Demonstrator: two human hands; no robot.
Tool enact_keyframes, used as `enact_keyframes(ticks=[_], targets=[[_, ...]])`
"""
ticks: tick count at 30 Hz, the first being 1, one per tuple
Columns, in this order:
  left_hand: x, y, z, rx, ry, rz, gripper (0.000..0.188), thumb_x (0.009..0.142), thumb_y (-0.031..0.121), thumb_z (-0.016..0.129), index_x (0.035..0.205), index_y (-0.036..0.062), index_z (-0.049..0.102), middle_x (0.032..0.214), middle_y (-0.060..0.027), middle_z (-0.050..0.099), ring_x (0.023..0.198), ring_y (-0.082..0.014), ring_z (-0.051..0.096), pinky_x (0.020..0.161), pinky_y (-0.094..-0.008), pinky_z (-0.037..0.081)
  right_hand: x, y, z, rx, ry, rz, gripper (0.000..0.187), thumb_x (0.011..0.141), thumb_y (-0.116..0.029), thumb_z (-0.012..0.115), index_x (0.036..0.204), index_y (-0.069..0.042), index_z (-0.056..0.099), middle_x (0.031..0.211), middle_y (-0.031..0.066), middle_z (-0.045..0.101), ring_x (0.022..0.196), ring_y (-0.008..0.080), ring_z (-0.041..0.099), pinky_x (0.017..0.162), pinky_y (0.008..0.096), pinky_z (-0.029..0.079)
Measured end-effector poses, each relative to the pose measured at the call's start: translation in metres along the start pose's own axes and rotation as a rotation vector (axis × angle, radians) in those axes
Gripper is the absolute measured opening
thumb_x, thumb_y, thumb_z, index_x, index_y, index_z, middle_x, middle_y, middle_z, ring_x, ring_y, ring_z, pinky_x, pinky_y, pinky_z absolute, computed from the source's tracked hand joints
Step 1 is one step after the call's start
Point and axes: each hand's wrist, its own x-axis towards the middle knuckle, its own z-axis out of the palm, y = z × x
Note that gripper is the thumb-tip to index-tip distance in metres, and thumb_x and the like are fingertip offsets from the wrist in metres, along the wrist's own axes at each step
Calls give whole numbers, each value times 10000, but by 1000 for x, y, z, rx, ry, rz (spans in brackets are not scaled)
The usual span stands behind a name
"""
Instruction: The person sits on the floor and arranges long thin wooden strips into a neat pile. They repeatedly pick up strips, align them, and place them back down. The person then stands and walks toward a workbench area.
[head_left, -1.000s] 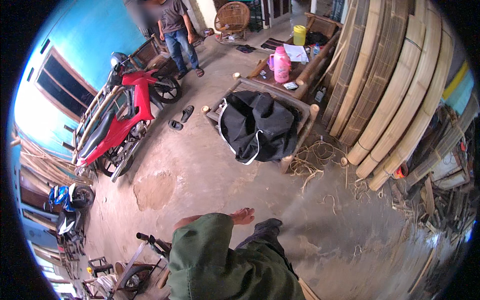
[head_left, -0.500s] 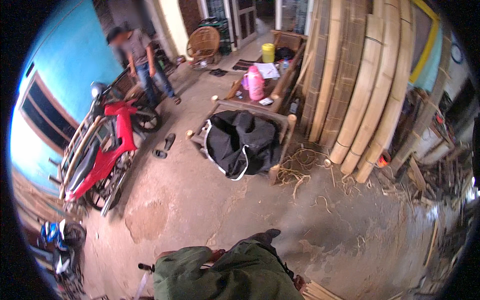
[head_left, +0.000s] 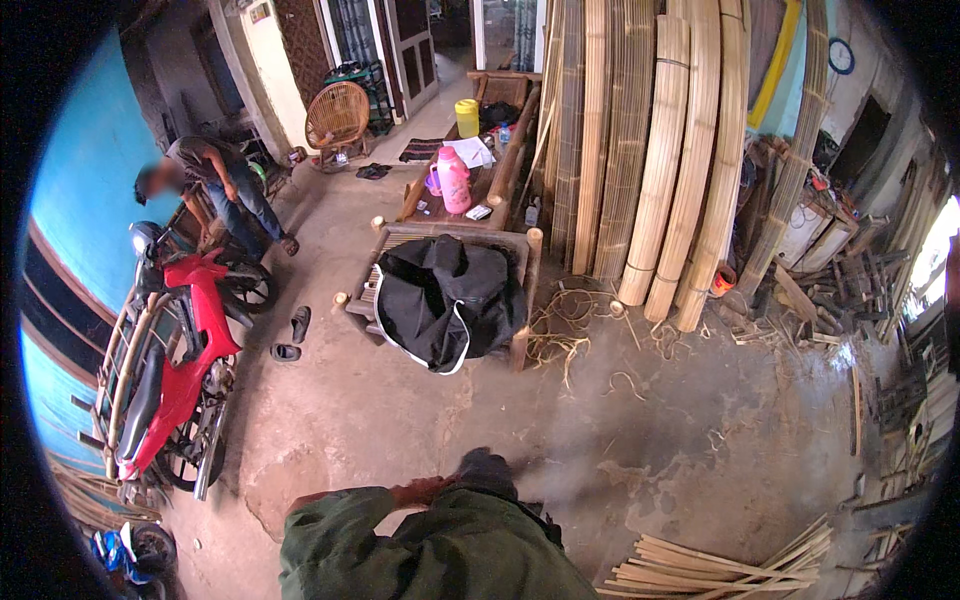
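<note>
My green sleeves and clothing (head_left: 440, 555) fill the bottom middle of the head view. My left hand (head_left: 420, 491) shows partly at the front of my body, by a dark grey shape (head_left: 486, 470) that I cannot make out. Its fingers are too hidden to read, so I cannot tell whether it is open or closed. My right hand is out of sight. Thin split bamboo strips (head_left: 715, 568) lie in a loose bundle on the floor at the lower right.
A black cloth with white edging (head_left: 450, 300) lies on a bamboo bench (head_left: 534, 240). Behind it are a pink flask (head_left: 453, 182) and a yellow container (head_left: 467, 118). Bamboo panels (head_left: 655, 165) lean at the right. A red motorcycle (head_left: 190, 350) stands left, beside a bending person (head_left: 215, 190).
My view has turned to the right, and the bamboo strips show more fully. My right hand has dropped out of sight. The other person has bent down near the motorcycle.
</note>
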Motion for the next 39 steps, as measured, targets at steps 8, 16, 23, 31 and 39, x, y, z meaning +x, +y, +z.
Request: enact_keyframes(ticks=[8,16,23,31,39], targets=[[-28,-151,40,-243,126,-150,651,904,363,625,1443,116,357,1181,-257,600,1104,-445,586,873,-550,492,7,19,81,-424,-80,-199,174,854,-285,637,883,-114,625,704,46,628,634,252,620,586,403,498],[-98,-335,84,-373,259,-300,545,891,363,638,1333,89,477,1129,-249,621,1067,-451,602,843,-556,502,100,-30,197,-1189,-307,-648,188,800,-255,657,942,-132,663,831,63,667,732,271,645,628,447,516],[-133,-421,9,-548,440,-562,499,887,323,630,1297,50,547,1101,-257,667,1052,-394,641,862,-502,522,0,-299,340,-802,-203,-864,277,809,-167,618,1072,-100,674,970,91,695,840,265,682,629,380,546],[-94,-512,-51,-762,948,-242,393,933,131,643,1292,32,515,891,-65,668,780,-140,622,732,-291,524,86,-352,464,-1121,-48,-1319,286,895,-256,590,1007,-18,703,848,137,701,753,333,673,649,470,547],[-113,-604,-168,-946,732,-540,331,907,120,624,1220,41,550,943,-90,659,780,-169,617,691,-317,506,158,-424,659,-1345,-299,-1030,247,858,-260,597,993,-82,701,952,144,690,864,339,654,741,522,519]])
